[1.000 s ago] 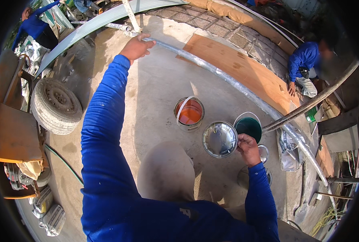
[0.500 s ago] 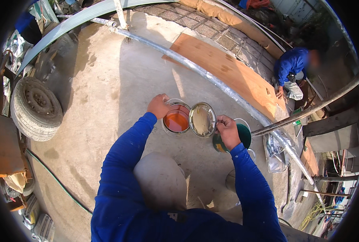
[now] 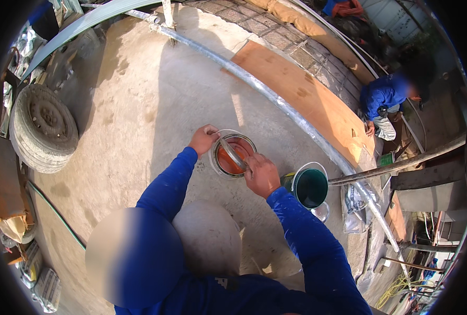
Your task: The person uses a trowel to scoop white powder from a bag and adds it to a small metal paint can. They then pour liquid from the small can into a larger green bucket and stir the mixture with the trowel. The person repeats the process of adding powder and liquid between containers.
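A round metal can (image 3: 252, 145) with orange-red paint inside stands on the concrete in front of me. Its lid (image 3: 233, 153), a shiny disc, is tilted on edge across the can's mouth. At the lid's far left end are the closed fingers of my left hand (image 3: 204, 140), beside the can's rim. My right hand (image 3: 261, 175) pinches the lid's near right end. Just right of that hand stands a pail (image 3: 287, 181) with a dark green inside and a raised wire handle.
A long metal pipe (image 3: 275, 100) crosses the floor beyond the can. Past it lies a plywood sheet (image 3: 301, 94). A wheel with tyre (image 3: 43, 128) rests at left. A person (image 3: 383, 100) in blue crouches at far right. Near the pail are a plastic bag (image 3: 355, 210) and a pole (image 3: 401, 160).
The lid has moved left from beside the can to over its mouth and turned edge-on. My right hand has travelled left with it, away from the pail, which is now uncovered.
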